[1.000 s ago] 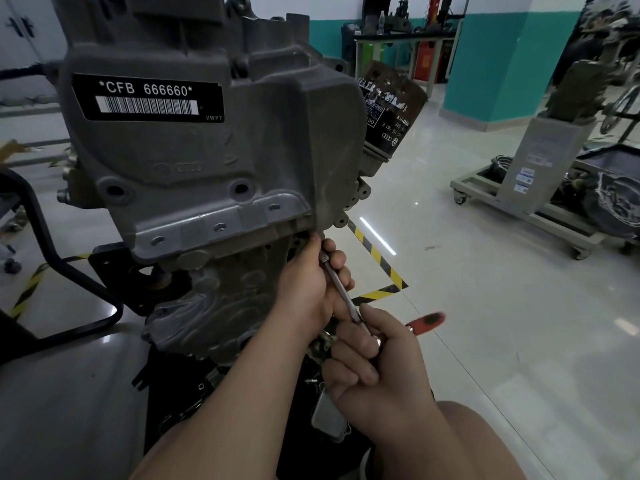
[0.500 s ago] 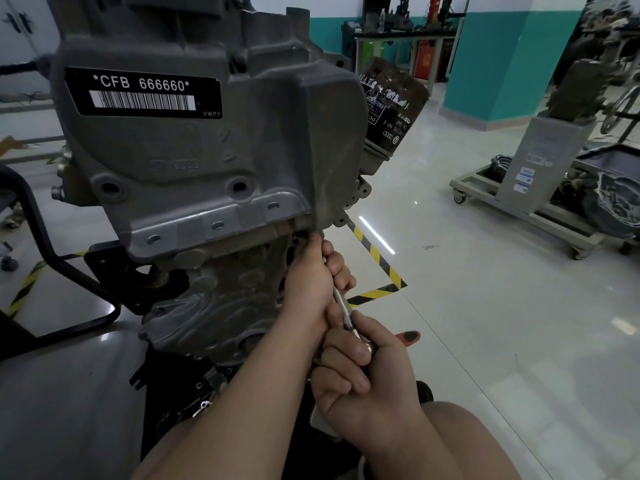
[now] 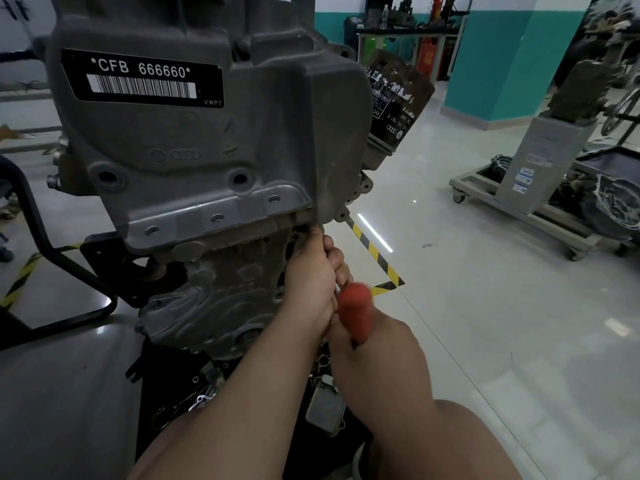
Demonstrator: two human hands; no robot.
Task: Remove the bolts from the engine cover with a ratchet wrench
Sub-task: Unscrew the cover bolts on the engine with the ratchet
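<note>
1. Two hands meet just below the centre of the frame, both on the ratchet wrench [image 3: 354, 311], whose red handle shows as a blur.
2. Our left hand [image 3: 310, 282] has its fingers curled round the wrench's metal shaft. The fingertips are pushed up against the lower right corner of the grey engine cover [image 3: 207, 150], which fills the upper left and centre of the frame.
3. Our right hand [image 3: 379, 358] is wrapped in a fist round the lower part of the red handle, just right of the left wrist.
4. The bolt in hand is hidden behind the left fingertips, so we cannot tell how far out it has come.
5. We judge the main risk to be the socket riding off the bolt head. With the joint out of sight, a swing pulled off-axis by the right hand could tip it and round the head.
6. If it slips under load, the left knuckles sit touching the cover's cast edge and would take the knock.
7. A freed bolt could drop into the loose parts [image 3: 325, 407] at the bottom centre, below the hands, if the left fingers are not ready to catch it.
</note>
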